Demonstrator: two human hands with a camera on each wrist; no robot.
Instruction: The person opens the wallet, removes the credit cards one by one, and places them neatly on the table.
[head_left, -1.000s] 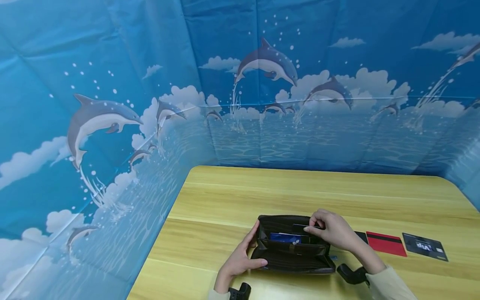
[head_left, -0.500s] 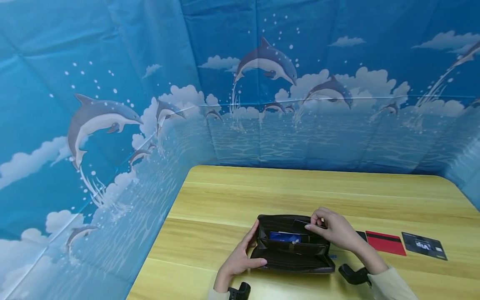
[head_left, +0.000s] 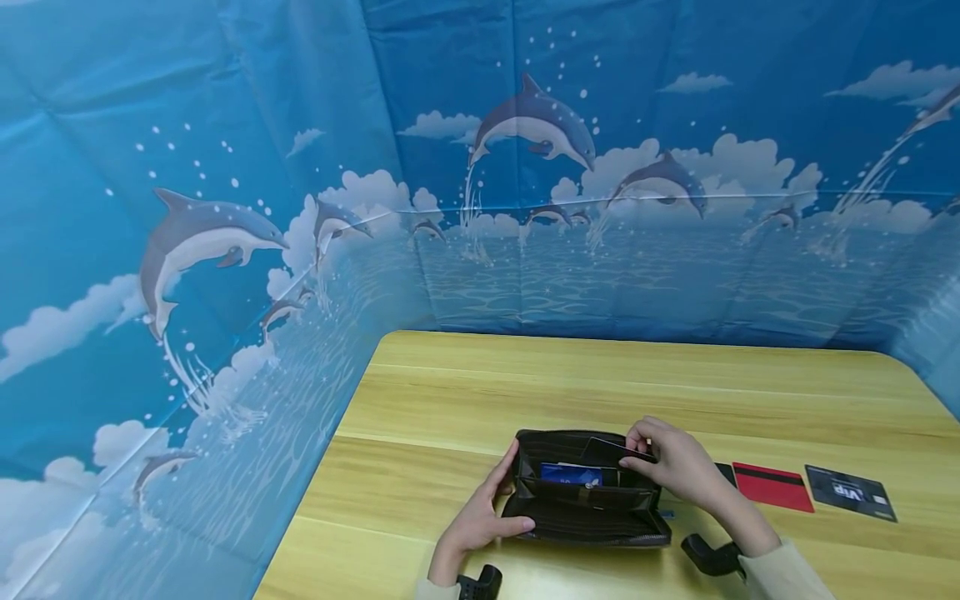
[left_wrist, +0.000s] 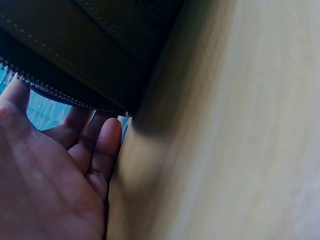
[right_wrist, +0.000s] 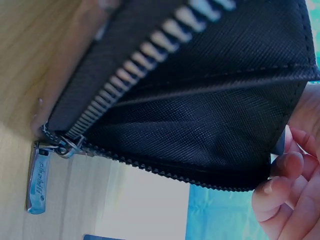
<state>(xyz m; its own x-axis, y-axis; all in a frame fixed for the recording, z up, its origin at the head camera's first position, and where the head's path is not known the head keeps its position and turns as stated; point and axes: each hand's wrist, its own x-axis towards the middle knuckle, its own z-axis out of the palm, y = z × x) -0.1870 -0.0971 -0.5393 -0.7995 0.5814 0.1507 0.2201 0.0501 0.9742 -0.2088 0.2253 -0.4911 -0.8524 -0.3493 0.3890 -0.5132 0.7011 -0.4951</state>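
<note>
A dark brown zip wallet [head_left: 577, 525] stands unzipped on the table, its inner pockets facing up. My left hand [head_left: 480, 518] grips the wallet's left end, thumb at the front and fingers along the side. In the left wrist view, fingertips of the left hand [left_wrist: 65, 155] touch the zip edge. My right hand [head_left: 678, 467] pinches a dark card [head_left: 602, 452] at the wallet's back right, beside the rear slots. A blue card [head_left: 570, 474] sticks up from a middle pocket. The right wrist view shows a metal zip pull [right_wrist: 38, 182] hanging from the wallet's end.
Right of the wallet, a red card [head_left: 772, 487] with a black stripe and a dark VIP card [head_left: 849, 493] lie on the wooden table [head_left: 465, 392]. A black card [head_left: 724, 473] lies partly hidden behind the right hand. A blue dolphin-print sheet [head_left: 495, 283] surrounds the table.
The dark card has tipped so that more of its face shows. My right hand has shifted slightly right with it. The left hand and the wallet have stayed in place.
</note>
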